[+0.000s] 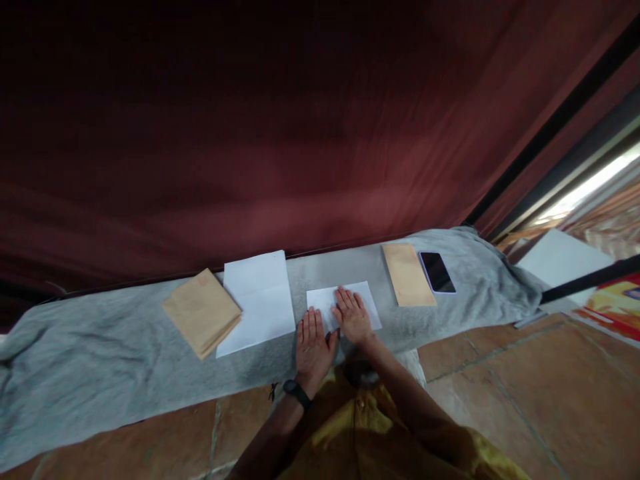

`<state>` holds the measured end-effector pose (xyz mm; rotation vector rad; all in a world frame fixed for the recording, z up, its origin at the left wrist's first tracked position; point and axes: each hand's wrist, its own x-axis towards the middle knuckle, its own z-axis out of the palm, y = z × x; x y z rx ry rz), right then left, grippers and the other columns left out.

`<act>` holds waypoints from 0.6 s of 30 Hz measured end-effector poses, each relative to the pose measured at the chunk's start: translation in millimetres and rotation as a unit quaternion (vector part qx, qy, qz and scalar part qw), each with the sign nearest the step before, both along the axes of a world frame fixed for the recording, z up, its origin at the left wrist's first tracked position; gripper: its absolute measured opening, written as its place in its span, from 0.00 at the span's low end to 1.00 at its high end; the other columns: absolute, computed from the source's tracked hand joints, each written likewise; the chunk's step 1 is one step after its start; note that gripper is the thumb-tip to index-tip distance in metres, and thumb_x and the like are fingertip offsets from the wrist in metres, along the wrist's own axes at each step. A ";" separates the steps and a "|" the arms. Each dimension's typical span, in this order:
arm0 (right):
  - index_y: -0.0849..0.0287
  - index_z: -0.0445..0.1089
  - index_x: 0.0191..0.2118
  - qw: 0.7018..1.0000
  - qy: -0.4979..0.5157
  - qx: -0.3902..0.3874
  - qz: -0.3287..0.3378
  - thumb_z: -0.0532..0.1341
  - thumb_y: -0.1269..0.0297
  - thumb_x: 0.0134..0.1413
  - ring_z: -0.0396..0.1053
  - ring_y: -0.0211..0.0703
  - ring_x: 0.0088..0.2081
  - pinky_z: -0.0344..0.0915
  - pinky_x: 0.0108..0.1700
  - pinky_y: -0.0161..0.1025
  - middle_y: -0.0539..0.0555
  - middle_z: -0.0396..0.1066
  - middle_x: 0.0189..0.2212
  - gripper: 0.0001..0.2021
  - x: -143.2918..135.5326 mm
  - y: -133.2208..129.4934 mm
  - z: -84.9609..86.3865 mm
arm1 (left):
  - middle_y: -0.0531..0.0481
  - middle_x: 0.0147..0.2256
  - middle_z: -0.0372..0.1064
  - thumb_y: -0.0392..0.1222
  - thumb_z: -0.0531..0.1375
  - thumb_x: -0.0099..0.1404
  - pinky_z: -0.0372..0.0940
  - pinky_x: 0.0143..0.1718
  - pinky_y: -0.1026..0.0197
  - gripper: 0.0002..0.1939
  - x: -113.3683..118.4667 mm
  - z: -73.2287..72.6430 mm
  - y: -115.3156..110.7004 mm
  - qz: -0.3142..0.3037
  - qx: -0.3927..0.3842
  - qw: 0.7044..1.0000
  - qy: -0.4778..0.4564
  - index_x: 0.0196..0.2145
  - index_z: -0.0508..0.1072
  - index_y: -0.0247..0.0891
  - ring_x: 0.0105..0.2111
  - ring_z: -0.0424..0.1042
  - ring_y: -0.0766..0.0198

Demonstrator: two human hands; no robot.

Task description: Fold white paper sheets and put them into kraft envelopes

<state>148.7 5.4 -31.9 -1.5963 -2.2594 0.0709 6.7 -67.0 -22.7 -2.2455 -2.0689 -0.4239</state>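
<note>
A small white sheet, apparently folded paper [369, 305], lies on the grey cloth in front of me. My right hand [353, 317] rests flat on it, fingers stretched out. My left hand [314, 343], with a dark band on its wrist, lies flat at the sheet's lower left edge, fingers extended. Larger white paper [257, 300] sits to the left of my hands. A stack of brown envelopes [203, 312] overlaps that paper's left edge. One brown envelope [409, 275] lies to the right of the small sheet.
A phone [437, 272] lies face up beside the right envelope. The grey cloth [100, 353] covers a long narrow surface. Behind it hangs a dark red curtain [300, 167]. Dark bars and a red and yellow package [617, 303] are at the right, above the tiled floor [540, 387].
</note>
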 end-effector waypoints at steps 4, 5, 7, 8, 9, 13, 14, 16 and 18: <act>0.63 0.56 0.69 0.999 -0.010 0.022 -0.033 0.46 0.56 0.72 0.56 0.52 0.67 0.48 0.68 0.52 0.60 0.57 0.67 0.26 20.3 5.9 -6.3 | 0.31 0.68 0.50 0.54 0.48 0.72 0.50 0.68 0.43 0.36 0.6 -0.7 0.6 -0.002 0.004 1.000 0.005 0.68 0.54 0.24 0.69 0.49 0.47; 0.63 0.56 0.69 0.999 -0.012 0.025 -0.044 0.46 0.56 0.72 0.56 0.53 0.67 0.48 0.68 0.52 0.61 0.58 0.67 0.26 25.9 7.0 -7.4 | 0.31 0.68 0.50 0.54 0.48 0.72 0.50 0.68 0.43 0.36 0.8 -0.6 0.6 -0.002 0.006 1.000 0.004 0.68 0.53 0.23 0.69 0.49 0.47; 0.64 0.57 0.68 0.997 -0.015 0.027 -0.066 0.46 0.56 0.72 0.56 0.55 0.67 0.48 0.67 0.53 0.62 0.58 0.67 0.26 36.8 8.8 -9.0 | 0.31 0.68 0.50 0.55 0.47 0.72 0.51 0.68 0.43 0.37 0.9 -0.5 0.5 -0.003 0.010 1.000 0.001 0.68 0.52 0.23 0.69 0.49 0.47; 0.64 0.56 0.68 0.997 -0.016 0.026 -0.076 0.46 0.56 0.72 0.56 0.55 0.67 0.48 0.67 0.53 0.62 0.57 0.67 0.26 41.8 9.5 -9.7 | 0.32 0.68 0.50 0.55 0.47 0.73 0.51 0.68 0.43 0.37 0.6 -0.5 0.3 -0.004 0.012 1.000 0.000 0.68 0.52 0.24 0.69 0.49 0.47; 0.65 0.56 0.68 0.996 -0.018 0.025 -0.085 0.46 0.57 0.72 0.56 0.55 0.67 0.48 0.67 0.53 0.62 0.57 0.67 0.26 46.2 10.1 -10.3 | 0.32 0.68 0.51 0.55 0.47 0.73 0.51 0.68 0.42 0.37 0.1 -0.5 0.2 -0.005 0.013 1.000 0.000 0.69 0.52 0.25 0.69 0.49 0.47; 0.65 0.56 0.69 0.994 -0.021 0.021 -0.109 0.45 0.56 0.73 0.55 0.56 0.67 0.48 0.67 0.53 0.61 0.57 0.67 0.27 56.3 11.2 -12.3 | 0.32 0.68 0.52 0.55 0.46 0.73 0.50 0.68 0.41 0.35 -1.7 0.0 1.0 0.000 0.015 1.000 0.001 0.68 0.54 0.25 0.69 0.50 0.47; 0.65 0.56 0.69 0.993 -0.022 0.021 -0.111 0.45 0.56 0.72 0.55 0.56 0.67 0.48 0.67 0.53 0.61 0.57 0.68 0.27 56.9 11.3 -12.6 | 0.32 0.67 0.53 0.54 0.46 0.74 0.49 0.68 0.41 0.35 -0.7 0.7 2.3 0.000 0.014 1.000 0.002 0.68 0.55 0.25 0.69 0.50 0.47; 0.65 0.56 0.69 0.993 -0.024 0.020 -0.112 0.45 0.56 0.72 0.54 0.56 0.67 0.47 0.67 0.53 0.61 0.56 0.68 0.27 56.7 11.3 -12.9 | 0.31 0.67 0.52 0.53 0.45 0.74 0.49 0.68 0.41 0.34 5.2 2.8 7.3 -0.008 0.012 1.000 0.000 0.67 0.55 0.24 0.69 0.49 0.47; 0.65 0.55 0.69 0.993 -0.025 0.020 -0.112 0.45 0.55 0.72 0.54 0.56 0.68 0.46 0.67 0.53 0.61 0.56 0.68 0.27 56.0 11.1 -12.8 | 0.32 0.68 0.52 0.51 0.44 0.75 0.49 0.68 0.43 0.33 16.8 4.8 16.0 -0.034 0.007 0.999 -0.006 0.68 0.54 0.24 0.70 0.49 0.49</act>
